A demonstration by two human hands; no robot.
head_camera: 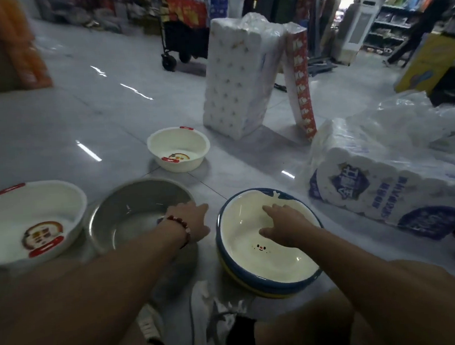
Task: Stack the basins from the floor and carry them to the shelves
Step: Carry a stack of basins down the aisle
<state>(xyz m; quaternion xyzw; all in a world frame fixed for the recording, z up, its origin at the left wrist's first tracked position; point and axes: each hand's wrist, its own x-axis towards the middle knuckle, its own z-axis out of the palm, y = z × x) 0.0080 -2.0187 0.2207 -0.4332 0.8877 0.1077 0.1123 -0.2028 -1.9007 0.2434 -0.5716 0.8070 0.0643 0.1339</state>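
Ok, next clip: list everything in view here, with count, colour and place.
round blue-rimmed cream basins: a nested stack, at least two, yellow rim showing below, floor at near right
round grey metal basin: one, floor at near centre
round white plastic basins with red tabs: two, one at far left, one further back on the floor
wrapped white paper-roll packs: two, one upright behind, one lying at right
red printed carton: one, leaning on the upright pack
black wheeled cart: one, background
shop shelves: far right
left hand: open, beaded bracelet, between the metal basin and the stack
right hand: open, over the top cream basin
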